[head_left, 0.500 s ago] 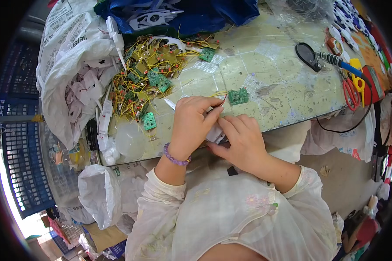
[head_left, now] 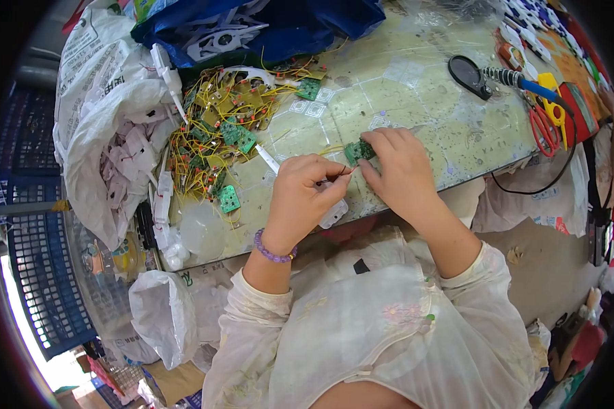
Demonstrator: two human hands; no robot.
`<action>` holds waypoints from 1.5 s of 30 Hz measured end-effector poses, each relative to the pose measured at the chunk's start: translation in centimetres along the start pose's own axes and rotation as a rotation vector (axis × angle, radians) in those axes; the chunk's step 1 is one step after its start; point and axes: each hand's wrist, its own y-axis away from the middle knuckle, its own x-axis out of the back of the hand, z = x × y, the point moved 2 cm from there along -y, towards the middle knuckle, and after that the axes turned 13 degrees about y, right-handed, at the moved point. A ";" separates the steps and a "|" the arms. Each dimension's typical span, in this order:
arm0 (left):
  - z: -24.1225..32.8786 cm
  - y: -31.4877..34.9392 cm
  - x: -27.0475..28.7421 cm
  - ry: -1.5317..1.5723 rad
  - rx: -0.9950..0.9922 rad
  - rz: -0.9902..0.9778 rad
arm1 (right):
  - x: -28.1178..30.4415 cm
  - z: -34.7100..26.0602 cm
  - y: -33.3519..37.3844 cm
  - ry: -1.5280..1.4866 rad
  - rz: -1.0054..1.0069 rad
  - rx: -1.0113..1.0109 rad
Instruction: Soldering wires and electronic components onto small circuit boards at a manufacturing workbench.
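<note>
My right hand (head_left: pixel 397 165) grips a small green circuit board (head_left: pixel 358 150) just above the table's near edge. My left hand (head_left: pixel 305 192) is closed around a white plastic part (head_left: pixel 334 214), its fingertips pinching thin yellow wires that lead toward the board. The two hands nearly touch. A purple bead bracelet (head_left: pixel 273 252) is on my left wrist.
A heap of green boards with yellow wires (head_left: pixel 215 133) lies at the table's left. White plastic bags (head_left: pixel 106 143) hang off the left edge. A blue bag (head_left: pixel 273 27) sits at the back. A magnifier (head_left: pixel 467 73), a soldering iron (head_left: pixel 525 83) and scissors (head_left: pixel 546 123) lie at the right.
My right hand has reached forward and taken hold of the green board. My left hand stays closed on the white part.
</note>
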 end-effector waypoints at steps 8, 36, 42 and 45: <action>0.4 -0.2 0.2 -0.368 -0.518 -0.022 | 2.9 4.4 1.2 -0.268 0.615 -0.108; -0.3 0.1 -0.2 -0.274 -0.347 -0.129 | 11.9 12.2 7.9 -0.536 1.078 -0.550; 0.1 0.2 -0.5 -0.265 -0.283 -0.006 | 10.6 9.8 6.9 -0.605 0.973 -0.497; 0.6 -0.2 -0.5 -0.277 -0.302 -0.042 | 10.0 8.9 7.0 -0.662 0.933 -0.455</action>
